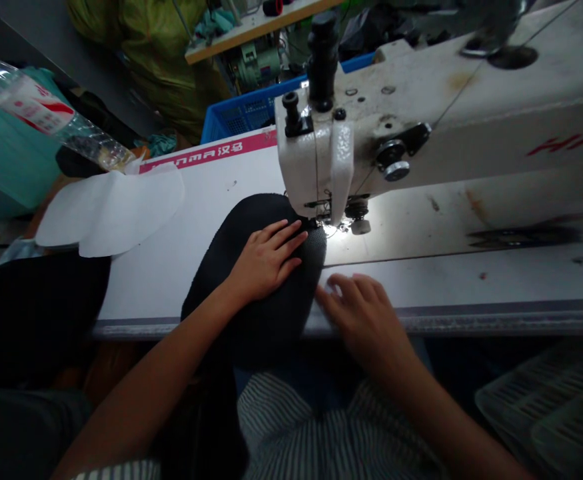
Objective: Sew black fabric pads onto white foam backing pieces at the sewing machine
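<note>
A dark knitted fabric piece lies on the white sewing table and hangs over its front edge. Its far end sits under the needle of the white sewing machine. My left hand lies flat on the fabric, fingers stretched toward the needle. My right hand rests at the fabric's right edge near the table's front, fingers spread and slightly blurred. A small lamp lights the needle area.
White cut pieces lie stacked at the table's left. A clear plastic bottle slants at upper left. A blue crate stands behind the table. Pale plastic baskets sit low at right. Dark cloth lies at left.
</note>
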The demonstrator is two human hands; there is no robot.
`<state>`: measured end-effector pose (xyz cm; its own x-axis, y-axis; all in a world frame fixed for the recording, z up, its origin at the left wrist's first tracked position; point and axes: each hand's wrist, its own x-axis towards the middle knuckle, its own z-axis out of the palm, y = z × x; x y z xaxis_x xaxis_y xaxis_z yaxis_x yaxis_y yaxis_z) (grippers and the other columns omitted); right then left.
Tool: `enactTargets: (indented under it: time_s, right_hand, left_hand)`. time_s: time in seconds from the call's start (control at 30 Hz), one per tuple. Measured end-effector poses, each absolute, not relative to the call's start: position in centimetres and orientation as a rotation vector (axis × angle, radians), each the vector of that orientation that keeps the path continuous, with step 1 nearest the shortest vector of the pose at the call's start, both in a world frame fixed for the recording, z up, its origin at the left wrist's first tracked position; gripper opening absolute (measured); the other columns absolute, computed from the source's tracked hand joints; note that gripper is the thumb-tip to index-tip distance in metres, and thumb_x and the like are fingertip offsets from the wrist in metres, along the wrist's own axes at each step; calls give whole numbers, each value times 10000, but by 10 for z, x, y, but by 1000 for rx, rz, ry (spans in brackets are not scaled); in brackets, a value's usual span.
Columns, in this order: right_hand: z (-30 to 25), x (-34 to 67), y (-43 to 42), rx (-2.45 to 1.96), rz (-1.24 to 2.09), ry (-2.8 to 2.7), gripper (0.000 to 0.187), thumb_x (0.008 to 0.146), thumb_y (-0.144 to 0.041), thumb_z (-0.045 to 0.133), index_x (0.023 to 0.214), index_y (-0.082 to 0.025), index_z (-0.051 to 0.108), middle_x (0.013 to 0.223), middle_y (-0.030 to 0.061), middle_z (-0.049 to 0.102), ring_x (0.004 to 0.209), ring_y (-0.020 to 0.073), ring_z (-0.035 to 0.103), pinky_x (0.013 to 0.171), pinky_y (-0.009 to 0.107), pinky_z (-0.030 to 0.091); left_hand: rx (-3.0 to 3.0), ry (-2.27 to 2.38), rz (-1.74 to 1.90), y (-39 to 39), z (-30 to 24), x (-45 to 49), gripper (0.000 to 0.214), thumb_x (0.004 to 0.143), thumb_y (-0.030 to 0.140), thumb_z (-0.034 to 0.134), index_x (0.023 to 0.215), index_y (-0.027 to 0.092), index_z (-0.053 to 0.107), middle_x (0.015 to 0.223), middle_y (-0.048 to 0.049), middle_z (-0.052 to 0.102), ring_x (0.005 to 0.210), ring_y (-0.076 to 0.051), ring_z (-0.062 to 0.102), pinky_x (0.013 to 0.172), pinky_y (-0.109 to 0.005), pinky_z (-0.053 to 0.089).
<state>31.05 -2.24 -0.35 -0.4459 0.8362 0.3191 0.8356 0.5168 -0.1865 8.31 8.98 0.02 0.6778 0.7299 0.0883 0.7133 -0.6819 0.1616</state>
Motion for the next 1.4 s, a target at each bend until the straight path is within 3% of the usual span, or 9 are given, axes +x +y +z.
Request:
enactTargets:
  time_s: [0.17, 0.33, 0.5, 0.8, 1.2, 1.4]
  right_hand:
    - [-5, 297, -9, -1509, 33, -2264, 332, 984, -108, 508, 1294, -118, 625, 1135, 139, 663, 936, 257, 516, 839, 397, 426]
    - [-1, 285, 10, -1623, 58, -2199, 231, 1018, -162, 477, 1138, -176, 674, 1048, 107, 668, 852, 243, 492, 755, 394, 342]
    - [0, 283, 18, -1736, 180, -2164, 136, 1007, -267, 555, 1014, -211, 679, 965, 75, 640, 833, 228, 484, 771, 395, 295]
    - [-3, 284, 16, -1724, 200, -2152, 141, 989, -280, 583, 1092, -243, 673, 965, 63, 609, 866, 237, 471, 819, 411, 291]
    - [0, 285, 12, -1772, 122, -2173, 111, 988, -256, 575, 1044, -222, 665, 1008, 83, 636, 843, 246, 457, 818, 422, 318]
    - [3, 291, 31, -1830, 128, -2156, 140, 973, -242, 588, 1086, -231, 670, 982, 73, 630, 865, 248, 483, 836, 424, 313]
  left_hand:
    - [2765, 1187, 221, 88, 0, 83, 478, 1049, 356, 536, 1508, 222, 531, 1608, -99, 483, 1491, -315, 404, 1133, -523, 409]
    - [2749, 1169, 261, 88, 2, 84, 462, 1041, 330, 545, 1492, 228, 544, 1583, -118, 510, 1477, -322, 418, 1124, -542, 422]
    - [2768, 1012, 225, 92, 11, 93, 487, 1010, 182, 524, 1490, 264, 541, 1614, -99, 464, 1506, -304, 374, 1156, -544, 403]
    - [2755, 968, 162, 97, 13, 97, 588, 895, 101, 569, 1472, 207, 545, 1593, -91, 502, 1480, -311, 422, 1201, -562, 372]
    - [2807, 988, 165, 98, 9, 100, 550, 923, 148, 563, 1469, 210, 557, 1576, -125, 510, 1480, -344, 419, 1187, -595, 390]
    - [2805, 1045, 271, 111, 6, 107, 433, 937, 119, 567, 1360, 186, 634, 1492, -152, 573, 1404, -343, 503, 1146, -591, 445]
